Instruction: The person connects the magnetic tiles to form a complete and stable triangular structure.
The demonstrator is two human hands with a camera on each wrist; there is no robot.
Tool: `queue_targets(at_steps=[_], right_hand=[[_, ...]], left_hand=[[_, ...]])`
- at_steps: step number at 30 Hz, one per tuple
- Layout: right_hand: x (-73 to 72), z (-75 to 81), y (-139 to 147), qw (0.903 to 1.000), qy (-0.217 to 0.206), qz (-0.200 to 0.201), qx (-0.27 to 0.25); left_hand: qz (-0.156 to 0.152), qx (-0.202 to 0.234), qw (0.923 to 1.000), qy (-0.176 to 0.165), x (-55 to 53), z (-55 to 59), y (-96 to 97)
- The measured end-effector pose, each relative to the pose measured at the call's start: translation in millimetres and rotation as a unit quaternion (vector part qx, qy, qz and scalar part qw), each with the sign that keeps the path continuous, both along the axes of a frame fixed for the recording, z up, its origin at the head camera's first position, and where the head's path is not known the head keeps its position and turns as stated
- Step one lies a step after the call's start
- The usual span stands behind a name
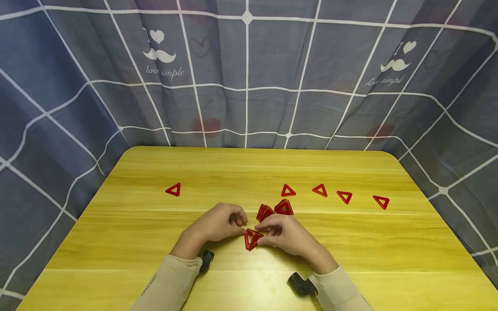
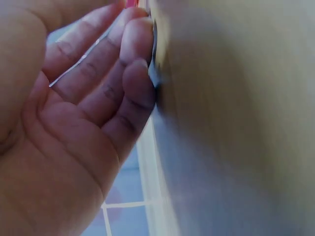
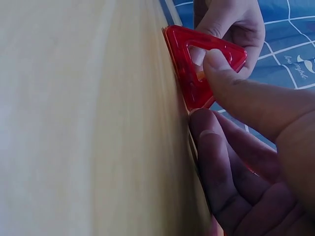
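Observation:
A small pyramid of red see-through triangular tiles [image 1: 248, 245] stands on the table between the two hands. My left hand [image 1: 222, 223] is at its left, thumb and fingertips at the tiles' edge; a sliver of red tile [image 2: 132, 3] shows at those fingertips in the left wrist view. My right hand [image 1: 289, 235] holds the right side. Its thumb lies on the face of a red triangular tile [image 3: 183, 61] with an open centre, and its fingers are by the lower corner. Just beyond the right hand stand two more red pyramids, one [image 1: 264, 212] beside the other [image 1: 284, 207].
Single red triangular tiles lie flat farther back: one tile [image 1: 173, 189] at the left, and several to the right, among them a tile [image 1: 288, 190] and a tile [image 1: 381, 202]. A blue-grey checked curtain [image 1: 221, 103] hangs around the wooden table [image 1: 136, 172].

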State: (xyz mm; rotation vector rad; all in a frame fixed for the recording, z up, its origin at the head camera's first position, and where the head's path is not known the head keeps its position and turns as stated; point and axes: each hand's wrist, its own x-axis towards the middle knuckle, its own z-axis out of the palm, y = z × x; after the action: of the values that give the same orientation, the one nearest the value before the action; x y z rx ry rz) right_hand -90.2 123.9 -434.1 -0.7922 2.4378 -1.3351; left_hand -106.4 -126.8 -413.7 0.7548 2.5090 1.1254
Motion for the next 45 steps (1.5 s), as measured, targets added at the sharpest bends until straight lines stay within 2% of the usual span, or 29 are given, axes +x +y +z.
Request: queue_targets(at_steps=[6, 10, 12, 15, 19, 23, 27, 33, 41, 45], right_hand=[[-0.4, 0.3, -1.0, 0.9999, -0.001, 0.002, 0.010], [-0.7, -0.1, -1.6, 0.9999, 0.005, 0.003, 0.015], [-0.5, -0.4, -1.8, 0.9998, 0.008, 0.000, 0.017], [0.7, -0.7, -2.1, 0.9997, 0.011, -0.004, 0.022], [0.7, 0.4, -1.8, 0.9996, 0.012, -0.005, 0.027], [0.9, 0.8, -2.1, 0.9996, 0.009, -0.005, 0.025], [1.2, 0.4, -2.5, 0.9997, 0.003, -0.009, 0.024], [1.5, -0.2, -3.2, 0.9996, -0.003, -0.014, 0.023], [2.1, -0.1, -3.3, 0.9996, -0.003, -0.016, 0.023], [2.4, 0.3, -3.4, 0.9996, -0.002, -0.016, 0.021]], left_hand=[[0.026, 0.013, 0.9996, -0.005, -3.1, 3.5, -13.4], [0.073, 0.022, 0.9971, -0.001, -6.4, 9.1, -28.7], [0.109, 0.020, 0.9939, -0.001, -8.9, 11.5, -38.4], [0.172, 0.012, 0.9851, -0.005, -14.4, 12.8, -54.8], [0.252, -0.021, 0.9674, 0.005, -24.3, 12.5, -80.0], [0.301, -0.062, 0.9515, 0.020, -33.0, 11.7, -105.5], [0.313, -0.081, 0.9462, 0.011, -38.8, 9.1, -124.9], [0.320, -0.104, 0.9414, -0.031, -43.9, 4.8, -140.6], [0.334, -0.106, 0.9339, -0.071, -44.3, 8.2, -140.8], [0.329, -0.097, 0.9366, -0.072, -43.5, 10.9, -134.7]])
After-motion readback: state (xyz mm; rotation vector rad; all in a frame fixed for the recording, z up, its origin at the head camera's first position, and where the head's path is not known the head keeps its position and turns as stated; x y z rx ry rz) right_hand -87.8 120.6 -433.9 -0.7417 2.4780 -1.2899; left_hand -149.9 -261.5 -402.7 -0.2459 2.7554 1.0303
